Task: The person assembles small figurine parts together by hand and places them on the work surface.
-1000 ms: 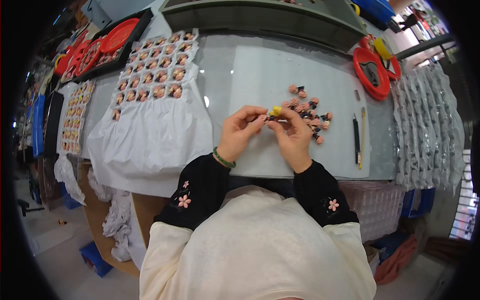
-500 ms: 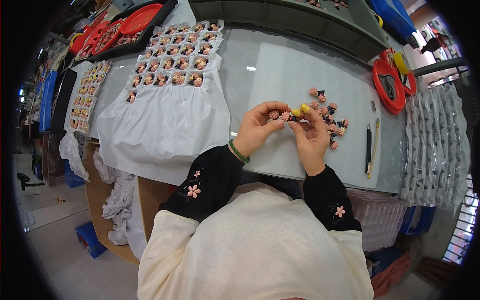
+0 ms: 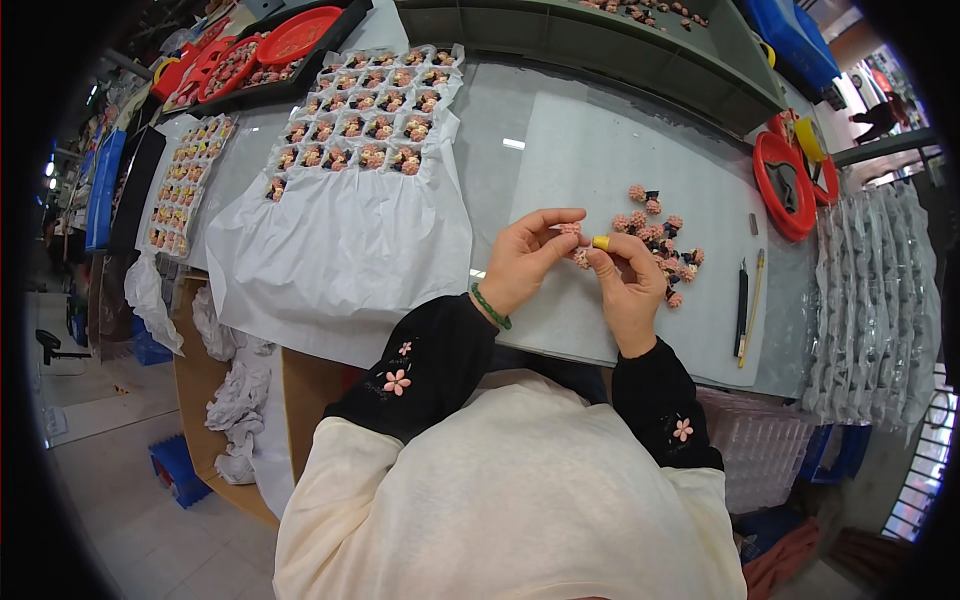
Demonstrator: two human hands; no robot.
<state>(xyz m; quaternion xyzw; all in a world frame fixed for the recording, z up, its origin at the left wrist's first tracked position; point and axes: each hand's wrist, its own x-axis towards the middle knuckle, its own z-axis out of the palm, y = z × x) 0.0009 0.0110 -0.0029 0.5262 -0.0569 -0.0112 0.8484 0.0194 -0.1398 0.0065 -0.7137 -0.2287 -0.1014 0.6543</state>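
Note:
A small figurine with pink knobbly balls and a dark part [image 3: 571,230] is pinched between my two hands over the white sheet [image 3: 560,150]. My left hand [image 3: 520,262], with a green bead bracelet at the wrist, grips it between thumb and fingers. From the other side, the thumb and fingers of my right hand [image 3: 632,292] close on its lower part; a yellow cover is on a fingertip. Fingers hide much of the piece. Just beyond my right hand lies a loose pile of similar pink-and-dark figurines [image 3: 660,235].
Left of my hands, a white tray [image 3: 345,130] holds figurines in rows, with thin white paper [image 3: 340,260] over its near part. A black pen-like tool [image 3: 742,310] and a yellow stick [image 3: 752,305] lie at right. Red dishes [image 3: 783,185] and clear plastic trays [image 3: 870,300] stand farther right.
The figurine has been turned between my fingers, and one pink ball now sits lower. My right fingers have curled in closer. The whole view has shifted slightly.

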